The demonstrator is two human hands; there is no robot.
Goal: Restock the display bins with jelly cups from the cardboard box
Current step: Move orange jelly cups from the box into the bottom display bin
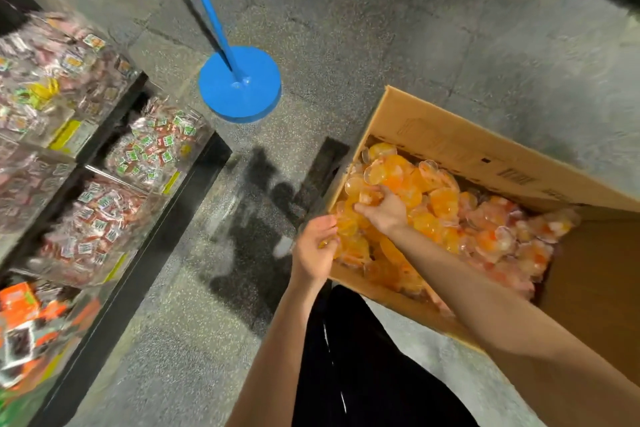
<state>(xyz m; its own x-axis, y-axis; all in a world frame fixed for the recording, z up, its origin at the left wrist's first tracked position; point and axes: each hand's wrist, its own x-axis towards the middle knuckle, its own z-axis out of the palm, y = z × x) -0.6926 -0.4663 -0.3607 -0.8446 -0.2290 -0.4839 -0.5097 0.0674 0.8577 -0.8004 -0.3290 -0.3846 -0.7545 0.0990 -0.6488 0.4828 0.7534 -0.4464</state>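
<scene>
An open cardboard box (pixel 460 146) sits on the floor at the right, filled with orange jelly cups (pixel 436 204). My right hand (pixel 382 210) reaches into the box's left end, fingers curled round a few cups. At the box's near-left edge, my left hand (pixel 317 250) grips more orange cups against its palm. Clear display bins (pixel 152 149) packed with wrapped sweets stand in tiers at the left.
A blue round stand base (pixel 239 85) with a slanted blue pole stands on the speckled grey floor between the bins and the box. My dark trouser leg (pixel 346 357) is below the box. The black shelf edge (pixel 145 246) runs along the bins.
</scene>
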